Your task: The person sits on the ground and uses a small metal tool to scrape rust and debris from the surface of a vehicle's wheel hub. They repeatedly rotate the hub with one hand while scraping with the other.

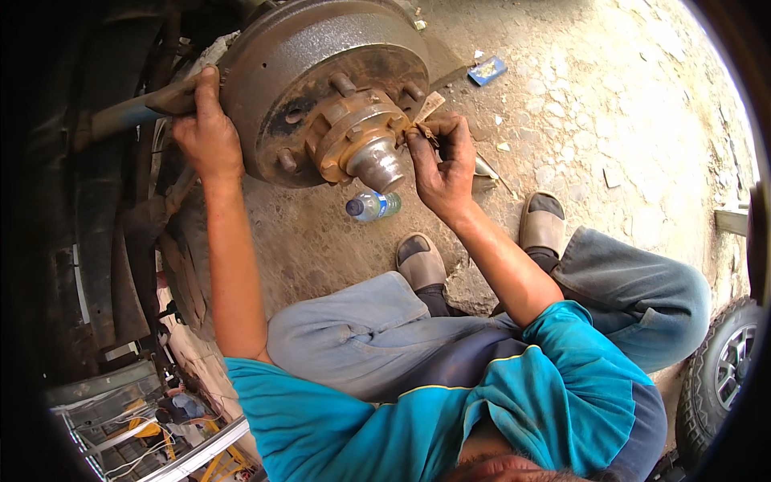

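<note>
A heavy grey brake drum (325,60) with protruding studs surrounds a rusty hub (341,136) ending in a shiny metal cap (377,169). My left hand (207,140) grips a dark metal bar (144,108) beside the drum's left edge, thumb upward and fingers partly hidden. At the hub's right, my right hand (442,169) pinches something small and brownish, too small to name, against or close by the hub.
Below the drum lie a plastic bottle (376,206) and a metal tool (490,173). A small blue box (486,71) sits on cracked concrete (562,120). Dark vehicle parts (120,241) line the left, a spare wheel (723,369) the lower right. My sandalled feet (422,265) are below.
</note>
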A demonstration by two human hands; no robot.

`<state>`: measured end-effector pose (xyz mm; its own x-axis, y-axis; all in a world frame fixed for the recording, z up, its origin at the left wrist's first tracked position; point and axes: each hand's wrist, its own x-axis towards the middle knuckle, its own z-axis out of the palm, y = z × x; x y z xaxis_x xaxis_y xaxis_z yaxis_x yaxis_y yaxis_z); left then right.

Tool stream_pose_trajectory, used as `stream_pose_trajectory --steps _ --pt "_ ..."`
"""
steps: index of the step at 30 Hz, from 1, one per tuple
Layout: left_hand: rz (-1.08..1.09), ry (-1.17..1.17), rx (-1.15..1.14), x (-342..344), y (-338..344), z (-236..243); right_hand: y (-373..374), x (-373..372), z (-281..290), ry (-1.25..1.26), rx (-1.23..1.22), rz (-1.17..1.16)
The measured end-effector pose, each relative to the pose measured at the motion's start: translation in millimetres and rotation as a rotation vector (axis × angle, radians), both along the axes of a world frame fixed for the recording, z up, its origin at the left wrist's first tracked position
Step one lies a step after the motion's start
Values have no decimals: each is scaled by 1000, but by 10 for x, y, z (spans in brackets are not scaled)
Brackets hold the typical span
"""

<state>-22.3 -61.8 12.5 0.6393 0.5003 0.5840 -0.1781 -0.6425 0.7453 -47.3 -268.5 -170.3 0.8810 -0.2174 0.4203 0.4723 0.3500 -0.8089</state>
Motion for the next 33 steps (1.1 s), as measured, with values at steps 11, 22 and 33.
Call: stream_pose_trajectory --steps 11,22,33 --pt "-12 -3 -29 -2 14 13 58 47 97 -48 88 14" --pt "-8 32 -130 -4 -1 69 43 73 38 -51 -80 -81" --pt "60 35 9 -6 -8 37 -3 6 103 -3 -68 -40"
